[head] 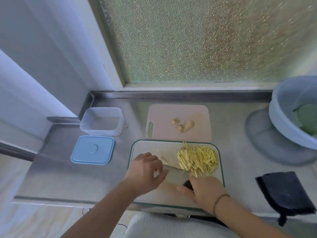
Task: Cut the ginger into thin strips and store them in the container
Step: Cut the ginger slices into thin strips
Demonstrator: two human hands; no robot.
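While the right hand (pixel 204 191) curls its fingers round the dark handle of a broad, flat-bladed knife (pixel 175 174), the blade lies low across the green-rimmed white cutting board (pixel 145 198), reaching from that hand toward the left hand (pixel 145 170). The left hand hovers over the blade's far end with its fingers loosely bent and slightly spread, gripping nothing that can be seen; whether the fingertips touch the steel cannot be told. Just beyond the right hand, heaped against the blade's edge, is a pile of ginger strips (pixel 197 158), thin, pale yellow and matchstick-like, lying in a loose tangle. Farther ahead of both hands, a smaller pinkish board (pixel 178 114) with rounded corners and a slot handle carries a few knobbly ginger offcuts (pixel 183 126). Off to the outer side of the left hand, well apart from the strips, stands the container (pixel 102 121), a translucent rounded rectangle, open, and nearer to that hand its smooth blue lid (pixel 92 150) lies flat on the brushed steel counter (pixel 68 177). Out past the right hand sit a pale plastic bowl (pixel 291 117) and a dark folded cloth (pixel 283 191).
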